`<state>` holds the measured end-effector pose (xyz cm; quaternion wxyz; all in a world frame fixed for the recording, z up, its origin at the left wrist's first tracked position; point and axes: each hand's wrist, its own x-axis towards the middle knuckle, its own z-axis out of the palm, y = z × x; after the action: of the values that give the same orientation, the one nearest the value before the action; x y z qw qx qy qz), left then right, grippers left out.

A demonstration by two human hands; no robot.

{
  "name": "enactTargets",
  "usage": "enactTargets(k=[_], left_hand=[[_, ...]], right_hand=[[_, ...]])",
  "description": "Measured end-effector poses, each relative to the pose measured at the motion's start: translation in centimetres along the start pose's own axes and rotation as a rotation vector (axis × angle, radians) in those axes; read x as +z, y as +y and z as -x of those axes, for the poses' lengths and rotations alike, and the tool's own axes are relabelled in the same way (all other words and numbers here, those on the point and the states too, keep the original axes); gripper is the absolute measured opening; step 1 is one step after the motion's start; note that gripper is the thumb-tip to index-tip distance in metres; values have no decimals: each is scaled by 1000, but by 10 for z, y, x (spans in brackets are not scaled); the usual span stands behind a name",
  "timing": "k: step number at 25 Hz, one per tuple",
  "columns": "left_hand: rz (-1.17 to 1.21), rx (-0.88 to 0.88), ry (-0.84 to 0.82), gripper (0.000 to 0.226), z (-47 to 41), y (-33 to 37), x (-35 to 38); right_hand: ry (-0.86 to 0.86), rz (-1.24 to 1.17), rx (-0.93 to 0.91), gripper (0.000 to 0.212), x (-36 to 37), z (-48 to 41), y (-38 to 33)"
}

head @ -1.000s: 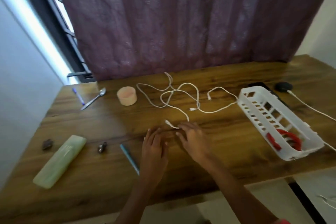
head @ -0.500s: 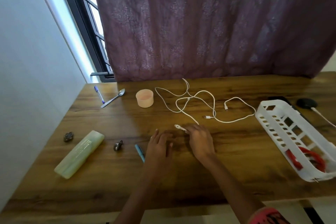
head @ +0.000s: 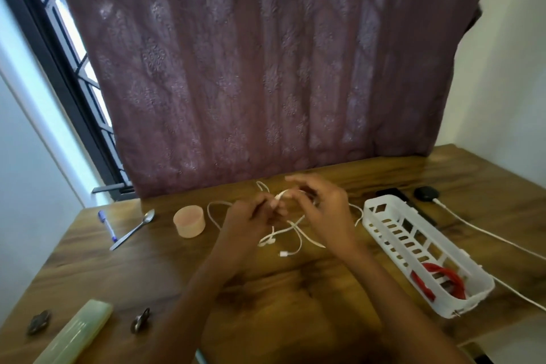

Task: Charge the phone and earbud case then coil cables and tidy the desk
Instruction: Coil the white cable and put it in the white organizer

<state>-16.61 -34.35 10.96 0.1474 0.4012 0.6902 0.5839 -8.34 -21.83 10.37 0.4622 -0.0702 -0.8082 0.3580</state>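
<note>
At seven o'clock, nearest the viewer, one pale green oblong case [head: 72, 334] is laid on the tabletop [head: 266, 298]. It is flanked by one small dark lump [head: 38, 323] and one small metal piece [head: 140, 324], both too small to be named.

At the centre, two hands are held just above the wood. The white cable [head: 295, 235] is pinched near one end by the curled fingers [head: 261, 210] of the left hand [head: 248, 220]. The fingers [head: 301, 183] of the right hand [head: 328, 210] are arched, partly spread, over the loop that stands up from that pinch. They are blurred, so a firm grip cannot be told. This hold is judged to suit coiling, with one end anchored and the slack fed round by the other hand. The rest of the cable is left in loose tangled loops beneath the hands, one free plug [head: 284, 253] at the tangle's six o'clock.

At four o'clock one white slotted basket [head: 381, 235] is set lengthwise, with one red item [head: 440, 281] in its near end. It is probably meant for tidied things. At nine to ten o'clock one pink cup [head: 189, 221], one spoon [head: 134, 229] and one pen [head: 107, 226] are found, the last two close together.

At two o'clock one black phone [head: 390, 193] is partly hidden behind the basket. Beside it one round black case [head: 426, 193], taken for the earbud case, is met by a white lead [head: 487, 233], so its charging is judged done. A second lead [head: 520, 294] is seen by the basket's near end, but where it ends cannot be told. One mauve curtain [head: 266, 68] is hung behind.
</note>
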Motion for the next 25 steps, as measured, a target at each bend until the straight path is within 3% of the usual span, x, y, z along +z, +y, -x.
enactTargets(k=[3, 5, 7, 14, 20, 22, 25], left_hand=[[430, -84, -59, 24, -18, 33, 16], [673, -118, -68, 25, -30, 53, 27], [843, -112, -117, 25, -43, 72, 36], [945, 23, -204, 21, -79, 111, 53], [947, 131, -56, 21, -101, 124, 54], [951, 175, 25, 22, -107, 126, 49], [836, 215, 129, 18, -109, 118, 51]], right_hand=[[75, -346, 247, 15, -17, -23, 4], [129, -521, 370, 3, -28, -34, 9], [164, -714, 472, 10, -40, -39, 17], [69, -790, 597, 8, -53, -47, 31], [-20, -532, 550, 21, -52, -40, 43], [-57, -202, 417, 20, -56, -33, 51], [-42, 354, 75, 18, -59, -24, 54]])
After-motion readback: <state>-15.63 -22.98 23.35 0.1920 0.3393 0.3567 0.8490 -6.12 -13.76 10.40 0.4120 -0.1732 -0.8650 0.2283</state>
